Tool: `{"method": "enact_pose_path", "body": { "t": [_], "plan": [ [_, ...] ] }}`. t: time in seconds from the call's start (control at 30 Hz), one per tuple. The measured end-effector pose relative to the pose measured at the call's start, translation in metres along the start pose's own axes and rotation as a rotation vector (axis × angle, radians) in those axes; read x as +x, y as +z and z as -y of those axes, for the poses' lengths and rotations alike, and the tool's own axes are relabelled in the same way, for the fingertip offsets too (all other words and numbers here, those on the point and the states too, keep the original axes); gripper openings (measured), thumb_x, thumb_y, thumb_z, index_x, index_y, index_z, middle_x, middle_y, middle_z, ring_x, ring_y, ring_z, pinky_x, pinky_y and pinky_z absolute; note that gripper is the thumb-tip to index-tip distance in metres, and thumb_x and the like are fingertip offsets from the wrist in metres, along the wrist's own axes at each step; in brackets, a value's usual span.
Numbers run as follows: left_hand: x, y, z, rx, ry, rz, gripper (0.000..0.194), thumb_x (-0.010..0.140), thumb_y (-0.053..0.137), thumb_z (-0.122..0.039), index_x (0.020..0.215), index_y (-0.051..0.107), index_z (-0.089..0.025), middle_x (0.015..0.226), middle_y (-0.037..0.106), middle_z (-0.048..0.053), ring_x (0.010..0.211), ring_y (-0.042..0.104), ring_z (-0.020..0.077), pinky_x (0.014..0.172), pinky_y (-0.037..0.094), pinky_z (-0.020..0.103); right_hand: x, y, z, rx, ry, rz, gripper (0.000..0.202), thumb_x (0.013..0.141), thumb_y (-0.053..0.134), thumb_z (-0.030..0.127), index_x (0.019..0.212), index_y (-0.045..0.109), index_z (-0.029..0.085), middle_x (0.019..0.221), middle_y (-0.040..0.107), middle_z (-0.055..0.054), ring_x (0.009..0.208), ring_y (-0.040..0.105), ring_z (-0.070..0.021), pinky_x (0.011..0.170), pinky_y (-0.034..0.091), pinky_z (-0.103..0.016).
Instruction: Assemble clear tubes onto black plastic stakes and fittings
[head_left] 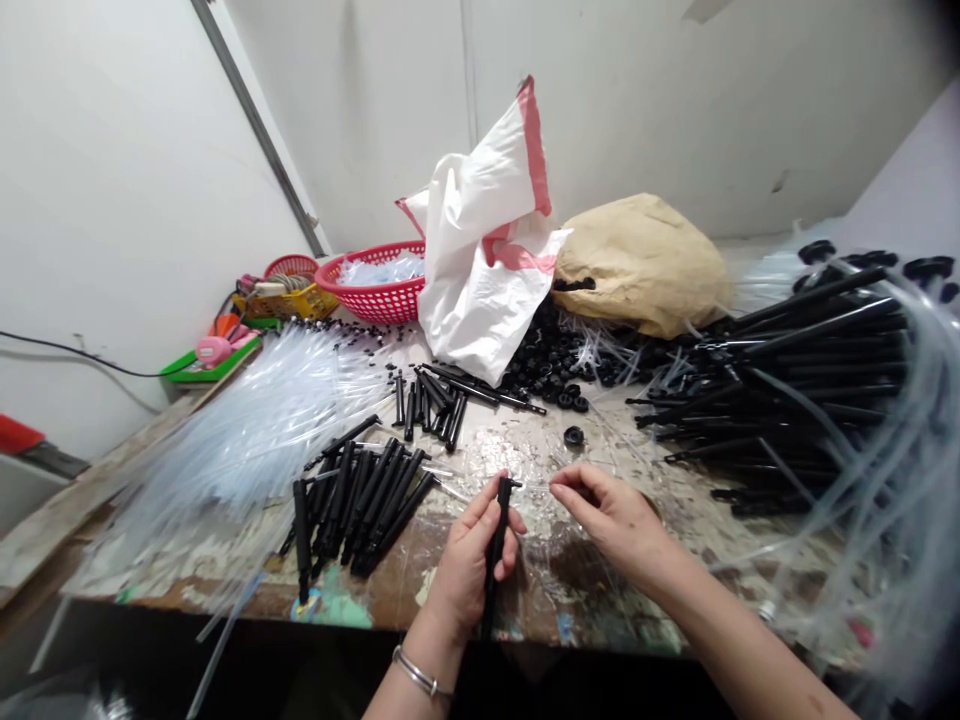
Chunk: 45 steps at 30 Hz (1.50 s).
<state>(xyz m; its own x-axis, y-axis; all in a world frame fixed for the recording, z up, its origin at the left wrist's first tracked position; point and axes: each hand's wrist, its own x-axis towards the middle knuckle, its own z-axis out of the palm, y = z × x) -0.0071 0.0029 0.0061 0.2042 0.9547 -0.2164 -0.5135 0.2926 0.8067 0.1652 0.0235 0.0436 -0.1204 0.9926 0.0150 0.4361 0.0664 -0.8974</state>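
Note:
My left hand (476, 550) is wrapped round a black tube (496, 550), held nearly upright at the table's front edge. At the tube's top a small nozzle points right, and a thin clear piece (532, 487) runs from it to my right hand (600, 510). The thumb and forefinger of my right hand pinch the end of this thin piece. Left of my hands lies a pile of black tubes (367, 500), some with thin clear stems. Behind them is a smaller group of short black tubes (431, 405). One black round cap (574, 437) lies beyond my right hand.
Clear tubing (247, 410) spreads over the left side. At the back stand a red basket (382, 300), a white sack (480, 260) and a tan sack (645, 260), near many black caps (536, 360). Long black tubes with clear hoses (810, 370) are heaped at right.

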Motion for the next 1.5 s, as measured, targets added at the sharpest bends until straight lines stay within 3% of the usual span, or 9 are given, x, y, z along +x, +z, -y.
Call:
{"method": "enact_pose_path", "body": {
  "t": [0.47,0.73,0.97,1.17,1.33,1.5],
  "plan": [
    [0.001,-0.001,0.002,-0.004,-0.001,0.004,0.048,0.081,0.057,-0.036,0.125,0.05,-0.02,0.074,0.059,0.003,0.041,0.042,0.0026,0.034,0.021,0.014,0.001,0.003,0.003,-0.148,-0.095,-0.007,0.015,0.082,0.046,0.031,0.079,0.055,0.02,0.073,0.06,-0.001,0.067,0.055,-0.0148,0.063,0.042,-0.026],
    [0.0,0.0,0.003,0.048,-0.01,0.029,0.05,0.08,0.058,-0.041,0.125,0.051,-0.02,0.071,0.059,0.002,0.038,0.04,0.0026,0.033,0.019,0.015,0.0,0.008,-0.003,-0.34,-0.172,0.14,0.026,0.09,0.03,0.031,0.078,0.051,0.021,0.074,0.06,-0.003,0.07,0.056,-0.0166,0.064,0.041,-0.029],
    [0.001,0.001,0.003,0.084,-0.03,0.028,0.05,0.078,0.06,-0.039,0.124,0.052,-0.018,0.07,0.058,0.001,0.038,0.038,0.0022,0.032,0.019,0.015,-0.001,0.006,-0.004,-0.473,-0.203,0.147,0.027,0.09,0.031,0.029,0.07,0.048,0.021,0.068,0.057,-0.003,0.065,0.053,-0.0158,0.061,0.039,-0.027],
    [-0.003,0.007,0.006,0.28,-0.081,0.14,0.039,0.08,0.057,-0.039,0.109,0.063,-0.013,0.047,0.047,-0.005,0.033,0.033,0.0031,0.033,0.021,0.017,-0.003,0.016,0.008,-0.46,-0.256,0.164,0.028,0.09,0.029,0.028,0.071,0.048,0.02,0.07,0.057,-0.004,0.065,0.053,-0.0163,0.061,0.04,-0.028],
    [-0.001,0.006,0.008,0.107,-0.053,-0.002,0.051,0.076,0.061,-0.041,0.121,0.054,-0.019,0.067,0.056,0.0,0.038,0.036,0.0024,0.033,0.021,0.015,-0.002,0.002,0.006,-0.382,-0.226,0.048,0.027,0.09,0.03,0.032,0.077,0.051,0.021,0.073,0.06,-0.004,0.068,0.055,-0.0168,0.063,0.042,-0.028],
    [0.002,0.003,0.006,-0.01,-0.041,-0.01,0.049,0.078,0.06,-0.04,0.122,0.053,-0.021,0.068,0.055,-0.001,0.038,0.033,0.0012,0.033,0.019,0.013,-0.004,-0.004,-0.004,-0.339,-0.166,0.13,0.025,0.089,0.032,0.031,0.078,0.052,0.022,0.072,0.06,-0.002,0.069,0.057,-0.0165,0.065,0.042,-0.028]
  ]
}}
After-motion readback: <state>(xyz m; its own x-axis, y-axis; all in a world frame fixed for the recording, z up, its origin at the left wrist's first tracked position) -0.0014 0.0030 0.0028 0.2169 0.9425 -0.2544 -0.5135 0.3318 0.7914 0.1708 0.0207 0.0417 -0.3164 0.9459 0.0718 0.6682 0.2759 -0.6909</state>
